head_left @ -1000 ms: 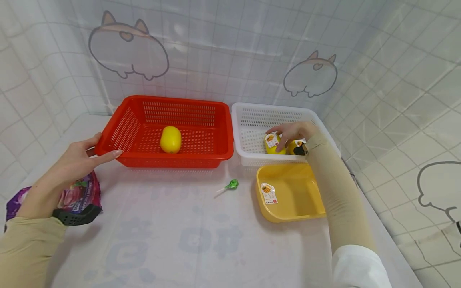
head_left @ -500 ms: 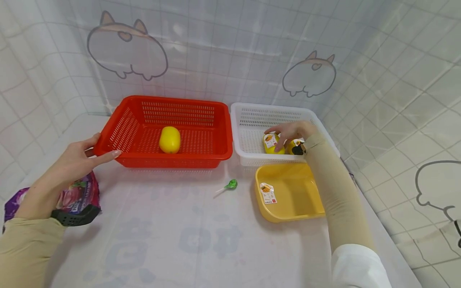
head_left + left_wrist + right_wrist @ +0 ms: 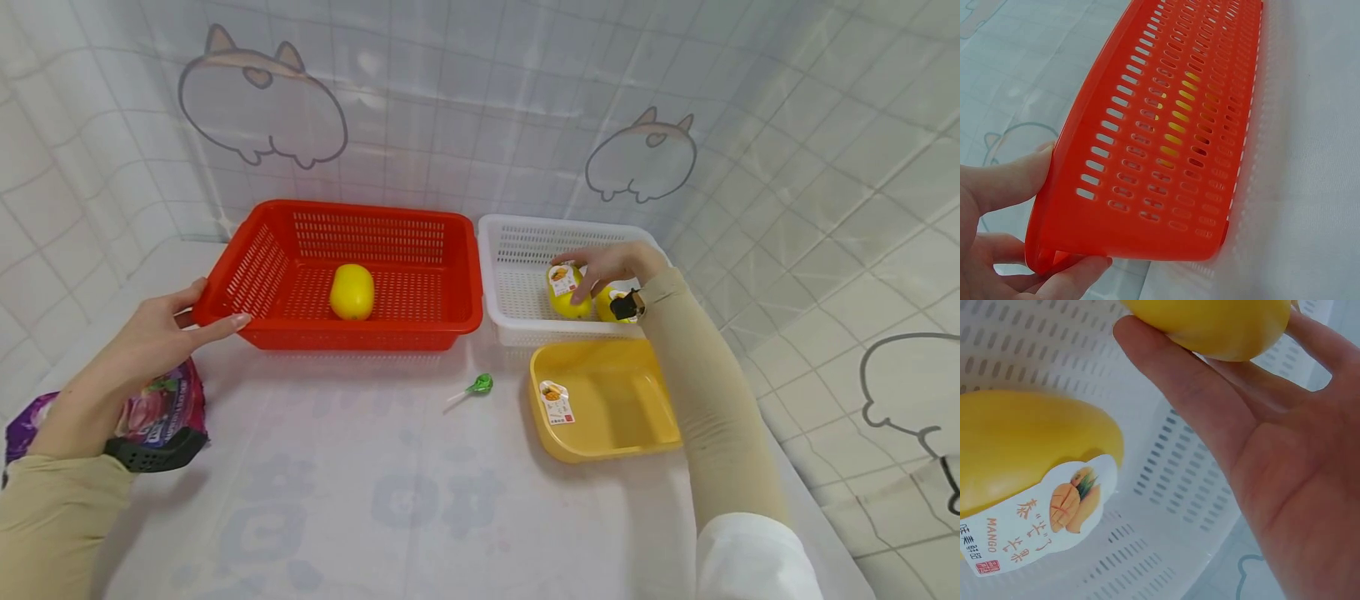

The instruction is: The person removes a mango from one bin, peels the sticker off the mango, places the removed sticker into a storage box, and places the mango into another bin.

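Note:
My left hand grips the near-left corner of the red basket, thumb on one side of the rim and fingers on the other in the left wrist view. A smooth yellow fruit lies inside that basket. Over the white basket, my right hand holds a yellow mango with a white label, thumb and fingers around it. A second mango, its label printed MANGO, rests in the white basket beside the hand. The wrist camera partly hides it in the head view.
A yellow tub with a sticker stands in front of the white basket, under my right forearm. A green-wrapped lollipop lies mid-table. Under my left wrist is a purple-and-red bag. Patterned sheeting rises behind the baskets.
My right hand has risen slightly with the mango, which now sits a little higher and tilted in the white basket. My left hand keeps its grip on the red basket.

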Demonstrator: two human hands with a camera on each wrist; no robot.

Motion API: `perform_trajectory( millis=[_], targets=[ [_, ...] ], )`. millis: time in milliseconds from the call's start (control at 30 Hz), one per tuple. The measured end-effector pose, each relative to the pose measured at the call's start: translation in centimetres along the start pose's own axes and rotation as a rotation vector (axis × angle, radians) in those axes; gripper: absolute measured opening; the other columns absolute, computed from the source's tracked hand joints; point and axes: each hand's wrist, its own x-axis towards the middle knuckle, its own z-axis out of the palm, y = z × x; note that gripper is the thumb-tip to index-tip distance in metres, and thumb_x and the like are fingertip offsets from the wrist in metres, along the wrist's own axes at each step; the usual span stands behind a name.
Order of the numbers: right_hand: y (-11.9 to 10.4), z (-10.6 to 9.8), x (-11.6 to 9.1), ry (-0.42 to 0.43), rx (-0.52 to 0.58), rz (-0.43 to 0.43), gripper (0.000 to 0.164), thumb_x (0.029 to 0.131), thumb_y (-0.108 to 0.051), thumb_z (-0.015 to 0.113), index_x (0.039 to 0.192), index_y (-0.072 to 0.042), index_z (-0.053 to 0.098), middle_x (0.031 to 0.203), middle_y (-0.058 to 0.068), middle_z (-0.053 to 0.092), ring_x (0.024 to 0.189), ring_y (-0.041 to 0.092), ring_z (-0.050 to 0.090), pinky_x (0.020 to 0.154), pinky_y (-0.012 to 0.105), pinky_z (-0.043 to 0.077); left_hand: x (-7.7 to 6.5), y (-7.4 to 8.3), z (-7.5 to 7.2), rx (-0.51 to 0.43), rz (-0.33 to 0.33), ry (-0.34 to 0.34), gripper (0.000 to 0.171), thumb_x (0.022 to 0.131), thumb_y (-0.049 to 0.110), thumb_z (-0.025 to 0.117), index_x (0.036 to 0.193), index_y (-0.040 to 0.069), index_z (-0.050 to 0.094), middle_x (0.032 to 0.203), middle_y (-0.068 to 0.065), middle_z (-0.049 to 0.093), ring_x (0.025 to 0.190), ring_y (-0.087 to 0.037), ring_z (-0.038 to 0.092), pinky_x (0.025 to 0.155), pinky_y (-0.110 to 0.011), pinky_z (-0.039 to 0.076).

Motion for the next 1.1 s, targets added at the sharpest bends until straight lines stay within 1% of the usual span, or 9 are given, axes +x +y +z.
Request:
perform_trajectory(
  millis=[133,233,400,567,667,800,867,933,1100],
  targets=[
    [-0.2,0.0,-0.4,0.024,0.002,-0.014,0.097,0.083,-0.018,0.082,0.16,-0.022,0.023,0.164,0.013,0.017,0.14,0.033,0.042,0.108,0.047,0.046,0.0,0.0,0.0,-0.002,-0.007,0.001,0.1,0.097,0.056,0.055,0.158,0.01,-0.009,0.156,-0.036,0.023,0.134,-0.056,0.027,0.094,-0.065,0.046],
    [-0.2,0.0,-0.7,0.032,0.004,-0.034,0.096,0.084,-0.017,0.081,0.16,-0.02,0.021,0.165,0.016,0.013,0.143,0.035,0.036,0.108,0.049,0.046,0.1,0.0,0.1,-0.003,-0.011,-0.001,0.1,0.097,0.057,0.055,0.158,0.01,-0.009,0.155,-0.035,0.025,0.134,-0.056,0.027,0.094,-0.065,0.046],
    [-0.1,-0.2,-1.3,0.062,0.051,-0.063,0.095,0.085,-0.015,0.08,0.159,-0.019,0.021,0.165,0.023,0.003,0.146,0.038,0.03,0.109,0.05,0.044,0.2,0.1,0.1,-0.009,-0.016,-0.006,0.101,0.096,0.058,0.054,0.157,0.011,-0.011,0.156,-0.035,0.024,0.134,-0.056,0.026,0.096,-0.069,0.043],
    [0.1,-0.3,-1.4,0.108,0.097,-0.085,0.095,0.085,-0.017,0.081,0.159,-0.019,0.022,0.165,0.025,0.002,0.143,0.038,0.035,0.108,0.051,0.045,0.2,0.1,0.1,-0.003,-0.011,-0.001,0.101,0.096,0.058,0.054,0.158,0.011,-0.011,0.155,-0.035,0.025,0.134,-0.056,0.027,0.095,-0.069,0.043],
    [0.2,-0.3,-1.6,0.139,0.128,-0.093,0.095,0.085,-0.016,0.081,0.159,-0.02,0.023,0.165,0.024,0.003,0.138,0.037,0.043,0.107,0.049,0.047,0.2,0.1,0.2,-0.004,-0.01,-0.002,0.101,0.096,0.058,0.054,0.158,0.011,-0.011,0.156,-0.035,0.023,0.134,-0.056,0.026,0.097,-0.07,0.042],
    [0.3,-0.1,-1.9,0.177,0.177,-0.104,0.094,0.084,-0.015,0.082,0.158,-0.021,0.025,0.165,0.02,0.012,0.131,0.033,0.049,0.105,0.047,0.049,0.2,0.0,0.3,-0.005,-0.014,-0.004,0.102,0.096,0.058,0.055,0.157,0.011,-0.012,0.157,-0.036,0.021,0.134,-0.056,0.026,0.098,-0.071,0.041],
    [0.3,0.1,-2.1,0.189,0.2,-0.115,0.093,0.084,-0.013,0.081,0.158,-0.021,0.024,0.164,0.019,0.015,0.129,0.032,0.05,0.106,0.047,0.049,0.2,0.0,0.3,-0.006,-0.016,-0.003,0.102,0.096,0.058,0.055,0.157,0.012,-0.012,0.156,-0.036,0.022,0.134,-0.056,0.026,0.097,-0.07,0.041],
    [0.4,0.3,-2.2,0.201,0.218,-0.129,0.092,0.085,-0.012,0.08,0.158,-0.02,0.025,0.164,0.019,0.016,0.129,0.032,0.05,0.106,0.048,0.048,0.2,0.0,0.3,-0.004,-0.016,-0.003,0.102,0.096,0.058,0.055,0.157,0.011,-0.012,0.157,-0.036,0.021,0.134,-0.056,0.026,0.097,-0.07,0.041],
    [0.3,0.8,-2.6,0.218,0.232,-0.166,0.09,0.085,-0.012,0.08,0.158,-0.022,0.028,0.166,0.018,0.013,0.138,0.032,0.043,0.108,0.05,0.046,0.0,0.1,0.1,0.009,-0.008,-0.002,0.101,0.096,0.057,0.055,0.157,0.011,-0.011,0.156,-0.036,0.021,0.133,-0.056,0.026,0.096,-0.069,0.044]
  ],
)
